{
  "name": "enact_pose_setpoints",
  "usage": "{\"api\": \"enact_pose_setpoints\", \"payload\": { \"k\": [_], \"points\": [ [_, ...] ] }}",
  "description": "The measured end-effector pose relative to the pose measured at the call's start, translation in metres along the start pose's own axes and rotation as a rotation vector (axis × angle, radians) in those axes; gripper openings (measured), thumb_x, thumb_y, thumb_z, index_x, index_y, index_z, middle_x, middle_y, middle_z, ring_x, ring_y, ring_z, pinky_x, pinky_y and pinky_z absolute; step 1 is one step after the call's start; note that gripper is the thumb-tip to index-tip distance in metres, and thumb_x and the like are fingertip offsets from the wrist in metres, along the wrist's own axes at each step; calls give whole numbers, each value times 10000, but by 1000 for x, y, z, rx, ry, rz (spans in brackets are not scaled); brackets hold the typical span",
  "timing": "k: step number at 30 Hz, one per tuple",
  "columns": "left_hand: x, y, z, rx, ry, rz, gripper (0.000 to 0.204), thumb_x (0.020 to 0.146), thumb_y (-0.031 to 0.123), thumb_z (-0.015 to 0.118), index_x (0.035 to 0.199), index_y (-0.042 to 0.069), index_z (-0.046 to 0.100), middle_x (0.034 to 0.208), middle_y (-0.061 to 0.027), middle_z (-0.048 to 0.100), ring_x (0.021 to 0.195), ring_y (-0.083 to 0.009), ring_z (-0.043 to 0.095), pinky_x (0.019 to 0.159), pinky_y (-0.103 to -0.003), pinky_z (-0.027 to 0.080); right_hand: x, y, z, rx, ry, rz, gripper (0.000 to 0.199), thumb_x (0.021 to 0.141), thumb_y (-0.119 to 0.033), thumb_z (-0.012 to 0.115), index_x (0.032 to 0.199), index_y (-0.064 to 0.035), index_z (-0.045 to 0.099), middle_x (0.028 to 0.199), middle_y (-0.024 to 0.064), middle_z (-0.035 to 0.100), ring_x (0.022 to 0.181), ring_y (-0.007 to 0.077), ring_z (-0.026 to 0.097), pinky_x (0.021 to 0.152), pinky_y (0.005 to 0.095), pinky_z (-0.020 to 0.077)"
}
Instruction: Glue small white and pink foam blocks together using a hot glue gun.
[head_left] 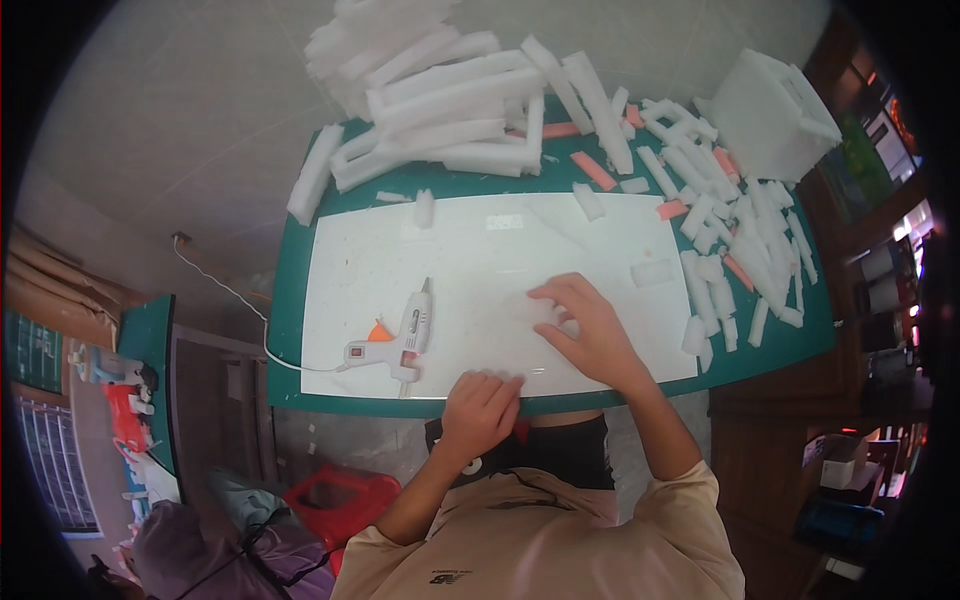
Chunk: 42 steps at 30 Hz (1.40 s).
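A smooth, faintly glossy white board (480, 250) is laid over the matt green tabletop (290, 300). The glue gun (400, 340) is cased in shiny white plastic. The white strips (450, 100) and the block (770, 110) look like matt, soft foam.

White piece (548, 312) under right hand (590, 335) — indistinct, washed out.
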<state>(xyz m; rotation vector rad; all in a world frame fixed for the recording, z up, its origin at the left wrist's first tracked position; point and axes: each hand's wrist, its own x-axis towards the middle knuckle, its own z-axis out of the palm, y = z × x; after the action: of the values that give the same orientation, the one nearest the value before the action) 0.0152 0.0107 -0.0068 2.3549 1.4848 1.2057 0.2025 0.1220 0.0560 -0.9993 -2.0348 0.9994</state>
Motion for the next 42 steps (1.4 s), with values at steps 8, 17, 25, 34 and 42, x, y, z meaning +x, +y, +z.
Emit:
{"api": "enact_pose_setpoints", "payload": {
  "k": [8, 17, 25, 34, 42],
  "points": [
    [-8, -9, 1, 28, 20, 95, 234, 746, 44, 676, 980, 32, 671, 774, -68, 530, 718, -245, 542, 672, -368, 450, 50, -1, 38, -106, -29, -27, 363, 829, -11, 716, 1182, -61, 649, 1155, 104, 586, 930, 224, 611, 756, 295, 544],
    [-14, -15, -4, -28, 61, 160, 219, 717, 80, 682, 931, 44, 650, 756, -36, 507, 706, -210, 512, 659, -342, 419, 79, 4, 58, -49, -159, 153, 292, 920, -116, 675, 1197, -24, 678, 1041, 80, 691, 827, 123, 624, 733, 254, 521],
    [-17, -18, -2, -38, 85, 189, 216, 703, 99, 689, 908, 52, 642, 749, -28, 503, 705, -200, 510, 658, -332, 418, 105, 15, 61, 146, -260, 475, 320, 990, -224, 580, 1116, 49, 690, 854, 87, 699, 760, 120, 640, 742, 249, 513],
    [-17, -17, -4, -34, 86, 185, 206, 712, 121, 686, 901, 52, 639, 735, -25, 501, 708, -193, 519, 661, -320, 420, 108, 13, 66, 117, -291, 475, 315, 986, -255, 583, 1041, 25, 716, 779, 46, 672, 693, 97, 592, 664, 240, 475],
    [-17, -17, -3, -10, 85, 195, 217, 708, 119, 680, 909, 47, 644, 730, -26, 498, 704, -194, 513, 656, -320, 416, 107, 7, 69, 82, -269, 467, 341, 986, -318, 593, 992, -5, 729, 724, 11, 634, 632, 70, 517, 580, 232, 408]
  ]
}}
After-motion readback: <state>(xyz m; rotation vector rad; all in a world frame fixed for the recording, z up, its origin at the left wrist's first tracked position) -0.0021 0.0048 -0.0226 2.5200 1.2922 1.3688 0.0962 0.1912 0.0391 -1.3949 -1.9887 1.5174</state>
